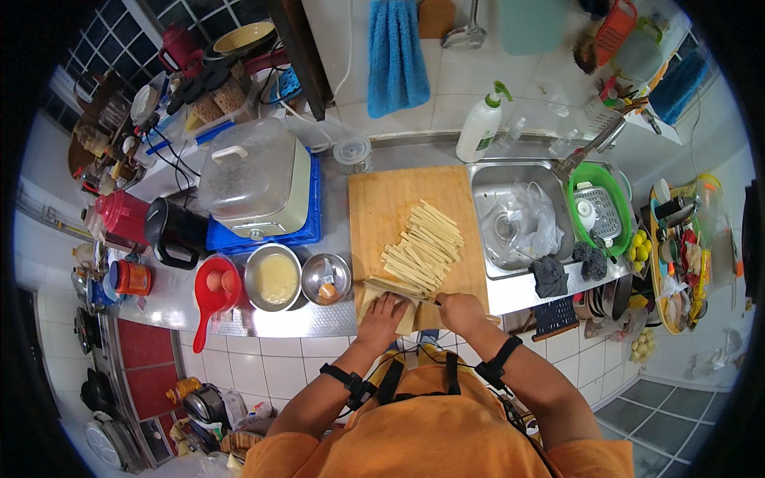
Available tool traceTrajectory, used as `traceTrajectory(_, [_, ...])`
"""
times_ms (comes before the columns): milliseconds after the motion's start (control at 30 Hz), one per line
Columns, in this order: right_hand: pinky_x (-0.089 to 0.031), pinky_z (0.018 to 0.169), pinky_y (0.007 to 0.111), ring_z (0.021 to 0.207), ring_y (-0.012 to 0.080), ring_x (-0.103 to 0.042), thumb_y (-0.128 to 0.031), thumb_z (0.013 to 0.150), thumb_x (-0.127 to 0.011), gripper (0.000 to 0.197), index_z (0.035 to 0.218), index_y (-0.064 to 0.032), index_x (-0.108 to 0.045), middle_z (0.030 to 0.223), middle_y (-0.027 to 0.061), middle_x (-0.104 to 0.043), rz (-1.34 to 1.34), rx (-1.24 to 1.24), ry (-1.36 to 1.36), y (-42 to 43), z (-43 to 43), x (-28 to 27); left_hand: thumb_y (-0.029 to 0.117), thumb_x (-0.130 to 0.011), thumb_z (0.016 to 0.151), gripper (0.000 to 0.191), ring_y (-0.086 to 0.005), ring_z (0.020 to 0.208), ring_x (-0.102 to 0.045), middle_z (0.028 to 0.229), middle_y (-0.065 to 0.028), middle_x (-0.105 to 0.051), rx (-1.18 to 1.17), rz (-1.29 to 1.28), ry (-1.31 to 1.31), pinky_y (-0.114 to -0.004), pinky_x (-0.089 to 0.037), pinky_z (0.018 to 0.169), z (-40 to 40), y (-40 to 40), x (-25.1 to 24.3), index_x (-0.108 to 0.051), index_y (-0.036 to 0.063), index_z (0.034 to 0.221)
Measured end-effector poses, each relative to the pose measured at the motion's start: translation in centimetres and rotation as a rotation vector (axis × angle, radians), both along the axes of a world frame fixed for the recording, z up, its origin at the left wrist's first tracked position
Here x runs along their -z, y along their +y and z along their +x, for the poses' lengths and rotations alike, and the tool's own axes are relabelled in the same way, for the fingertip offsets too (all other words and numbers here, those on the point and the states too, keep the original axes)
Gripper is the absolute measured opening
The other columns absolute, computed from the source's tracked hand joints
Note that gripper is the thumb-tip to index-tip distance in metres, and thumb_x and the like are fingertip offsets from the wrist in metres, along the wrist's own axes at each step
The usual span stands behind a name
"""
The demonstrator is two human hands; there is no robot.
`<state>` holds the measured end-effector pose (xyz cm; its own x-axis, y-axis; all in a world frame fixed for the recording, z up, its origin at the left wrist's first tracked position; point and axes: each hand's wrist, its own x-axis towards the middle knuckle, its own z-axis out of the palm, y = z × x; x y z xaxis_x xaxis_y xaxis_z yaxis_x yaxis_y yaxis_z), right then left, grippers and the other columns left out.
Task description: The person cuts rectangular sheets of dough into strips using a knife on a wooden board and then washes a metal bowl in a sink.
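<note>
On a wooden cutting board (370, 221) lies a pile of pale, thin-cut strips (427, 245) of some food. My right hand (463, 313) grips the handle of a kitchen knife (397, 288), whose blade points left along the near edge of the pile. Flat on pale uncut sheets (408, 322) near the board's front edge, my left hand (382, 316) lies with its fingertips close to the blade. Part of the sheets is hidden under that hand.
Left of the board stand a steel bowl with eggshell (326, 279), a bowl of pale yellow liquid (273, 279) and a red strainer (207, 299). Farther left are a lidded electric cooker (254, 179) and a black kettle (170, 230). Right of the board is a steel sink (520, 269) holding a plastic bag (541, 224).
</note>
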<state>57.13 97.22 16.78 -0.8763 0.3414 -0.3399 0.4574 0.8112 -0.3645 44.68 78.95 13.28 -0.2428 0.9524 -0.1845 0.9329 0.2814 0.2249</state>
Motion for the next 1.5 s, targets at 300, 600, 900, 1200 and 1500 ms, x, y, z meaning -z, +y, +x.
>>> traceTrajectory(300, [-0.049,0.063,0.044,0.067,0.0338,-0.062,-0.015,0.078,-0.053,0.018,0.091,-0.0052,-0.061,0.071,0.0177,-0.063,-0.022,-0.063,-0.059,0.5,-1.1,-0.3,0.025,-0.075,0.066,0.080,-0.0315,0.128,-0.030,0.136,-0.0144,-0.033,-0.038,-0.036,-0.101,-0.041,-0.029,0.105,-0.6,0.1,0.0,-0.037,0.0138,0.135])
traceTrajectory(600, [-0.051,0.073,0.038,0.085,0.0302,-0.064,-0.012,0.077,-0.051,0.027,0.100,-0.0053,-0.063,0.088,0.0175,-0.066,-0.077,0.018,-0.392,-0.3,-4.6,-1.0,0.023,-0.073,0.065,0.076,-0.0309,0.130,-0.030,0.139,-0.0145,-0.031,0.006,-0.018,-0.052,-0.043,-0.029,0.105,-0.7,0.1,0.7,-0.039,0.0135,0.133])
traceTrajectory(900, [-0.051,0.073,0.039,0.083,0.0333,-0.063,-0.013,0.074,-0.053,0.020,0.084,-0.0026,-0.066,0.087,0.0190,-0.065,-0.173,0.278,-0.226,0.0,-3.8,1.7,0.023,-0.072,0.067,0.075,-0.0353,0.130,-0.028,0.140,-0.0197,-0.029,0.096,-0.017,-0.059,-0.046,-0.027,0.106,-1.2,0.2,0.1,-0.039,0.0094,0.133])
traceTrajectory(1200, [-0.049,0.069,0.044,0.077,0.0348,-0.062,-0.019,0.078,-0.053,0.019,0.088,-0.0057,-0.063,0.080,0.0179,-0.064,-0.145,0.189,0.011,1.9,-1.3,0.8,0.011,-0.051,0.079,0.059,-0.0321,0.128,-0.030,0.136,-0.0166,-0.033,0.153,0.034,0.134,-0.045,-0.027,0.105,-1.0,-0.9,0.5,-0.037,0.0096,0.136])
traceTrajectory(1500, [-0.047,0.063,0.045,0.071,0.0366,-0.060,-0.023,0.080,-0.055,0.018,0.083,-0.0061,-0.059,0.072,0.0173,-0.062,-0.140,0.149,0.052,2.2,2.0,2.2,0.018,-0.053,0.083,0.058,-0.0341,0.133,-0.025,0.144,-0.0152,-0.028,0.241,0.096,0.032,-0.042,-0.025,0.108,-1.6,-0.3,1.0,-0.035,0.0123,0.137])
